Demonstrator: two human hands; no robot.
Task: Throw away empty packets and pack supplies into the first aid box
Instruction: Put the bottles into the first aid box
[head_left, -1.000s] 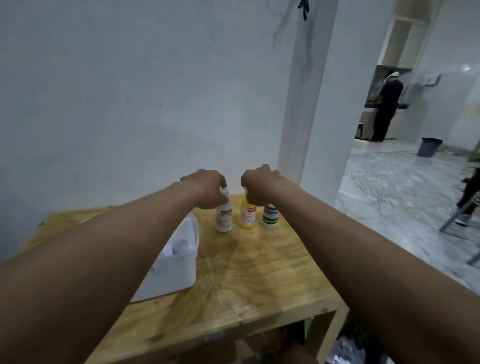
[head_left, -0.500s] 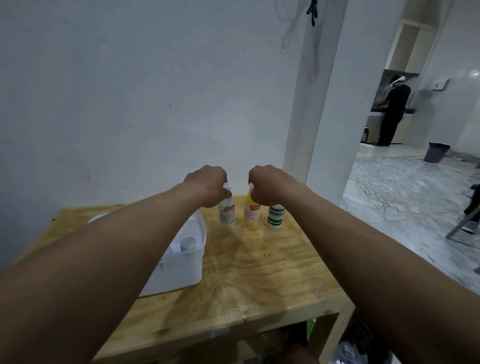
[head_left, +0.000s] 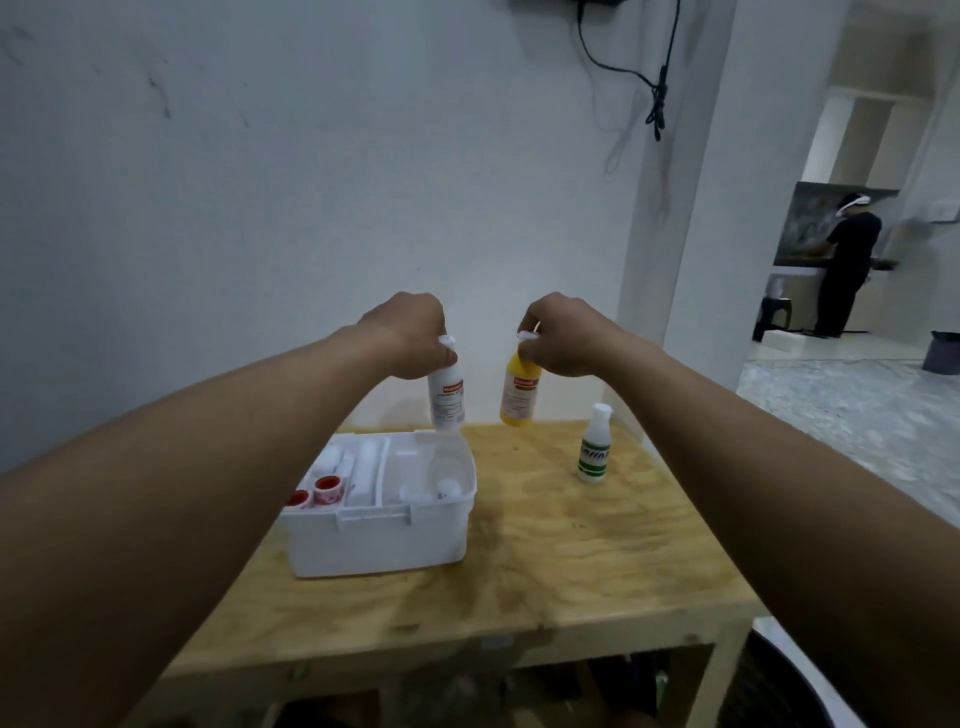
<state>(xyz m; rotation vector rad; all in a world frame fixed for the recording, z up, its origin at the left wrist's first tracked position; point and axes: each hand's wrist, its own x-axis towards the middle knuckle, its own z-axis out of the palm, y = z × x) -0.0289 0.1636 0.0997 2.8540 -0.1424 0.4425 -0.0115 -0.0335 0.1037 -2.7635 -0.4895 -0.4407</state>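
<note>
My left hand (head_left: 410, 335) grips a white bottle (head_left: 447, 397) by its neck and holds it in the air above the far right corner of the open white first aid box (head_left: 384, 535). My right hand (head_left: 563, 335) grips a yellow bottle (head_left: 519, 397) by its cap, lifted off the table beside the white one. A small white bottle with a green label (head_left: 595, 447) stands upright on the wooden table (head_left: 571, 561) to the right. Inside the box lie red-and-white tape rolls (head_left: 324, 488) and white items in compartments.
A white wall rises just behind the table, with a black cable (head_left: 657, 88) hanging down it. To the right a doorway opens onto a tiled floor, where a person in black (head_left: 844, 270) stands at a counter near a dark bin (head_left: 943, 351).
Both hands have lifted the white and yellow bottles off the table. The green-label bottle stays standing on the table. The view has tilted, showing the inside of the box.
</note>
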